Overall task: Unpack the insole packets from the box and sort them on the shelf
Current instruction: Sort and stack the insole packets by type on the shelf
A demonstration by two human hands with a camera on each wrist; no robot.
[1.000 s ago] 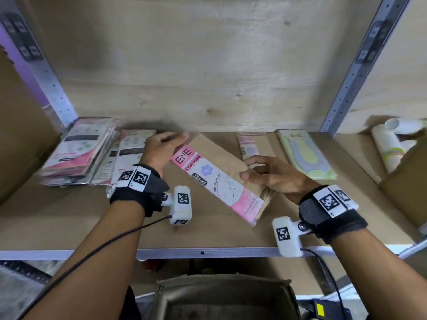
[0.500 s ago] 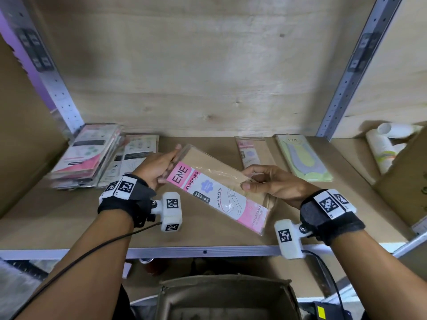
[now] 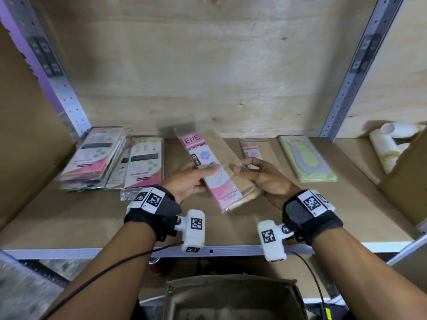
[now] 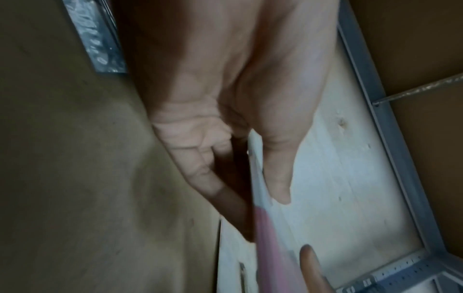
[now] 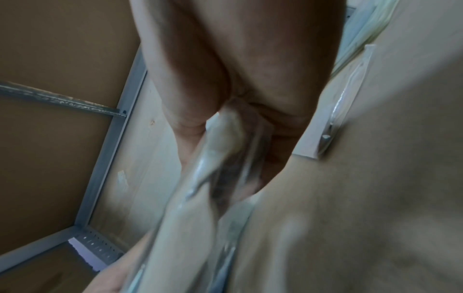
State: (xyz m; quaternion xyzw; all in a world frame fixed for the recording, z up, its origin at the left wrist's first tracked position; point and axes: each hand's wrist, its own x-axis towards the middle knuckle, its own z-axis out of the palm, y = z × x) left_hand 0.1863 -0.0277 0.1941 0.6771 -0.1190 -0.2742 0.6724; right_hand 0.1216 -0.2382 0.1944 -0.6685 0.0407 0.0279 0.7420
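Observation:
Both hands hold one pink-and-white "ENE" insole packet (image 3: 208,167) with a brown insole inside, lifted above the shelf (image 3: 69,218) and pointing toward the back wall. My left hand (image 3: 191,181) pinches its left edge, thumb on top; in the left wrist view the left hand (image 4: 250,178) grips the packet (image 4: 270,237) edge-on. My right hand (image 3: 256,174) pinches the right edge, and the right wrist view shows the blurred clear packet (image 5: 213,168) between its fingers. The open cardboard box (image 3: 233,296) sits below the shelf edge.
A stack of pink packets (image 3: 94,155) and a second pile (image 3: 143,165) lie at the left. A small pink packet (image 3: 251,148) and a green packet (image 3: 305,158) lie at the right. White paper cups (image 3: 388,148) and a cardboard box (image 3: 411,181) stand far right.
The packet has turned from slanting across the shelf to pointing toward the back wall. My left hand slid from its top corner to its middle, close to the right hand.

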